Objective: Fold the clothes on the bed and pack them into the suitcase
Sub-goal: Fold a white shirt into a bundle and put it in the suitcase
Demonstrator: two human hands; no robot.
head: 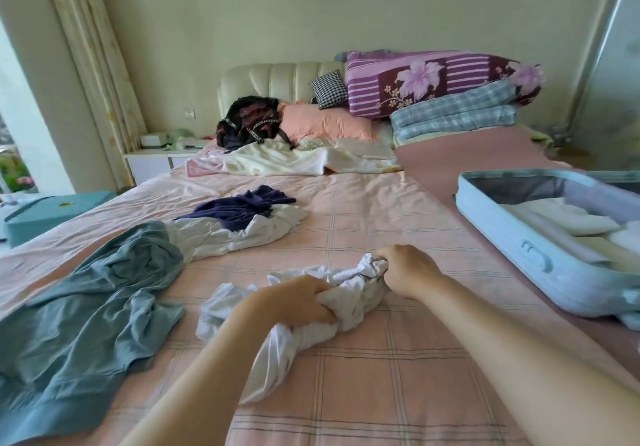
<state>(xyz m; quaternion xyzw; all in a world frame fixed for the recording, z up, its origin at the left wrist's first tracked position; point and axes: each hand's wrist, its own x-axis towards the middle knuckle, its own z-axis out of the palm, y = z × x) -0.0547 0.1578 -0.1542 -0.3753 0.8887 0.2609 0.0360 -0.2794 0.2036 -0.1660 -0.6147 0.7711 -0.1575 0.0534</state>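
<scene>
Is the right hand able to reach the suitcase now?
Probably yes: the suitcase lies open beside the right hand, only bare sheet between them, though that hand grips the white garment.

The white top (pixel 349 293) I'm working on is scrunched into a twisted lump mid-bed (pixel 381 376). My left hand (pixel 294 302) grips its middle and my right hand (pixel 408 270) its far end. To its left sprawls a rumpled grey-blue garment (pixel 97 307). Further up, a navy piece (pixel 242 205) sits on another crumpled white one (pixel 242 237). The light-blue suitcase (pixel 540 255) lies open on the right, with pale folded clothes (pixel 568 220) inside.
</scene>
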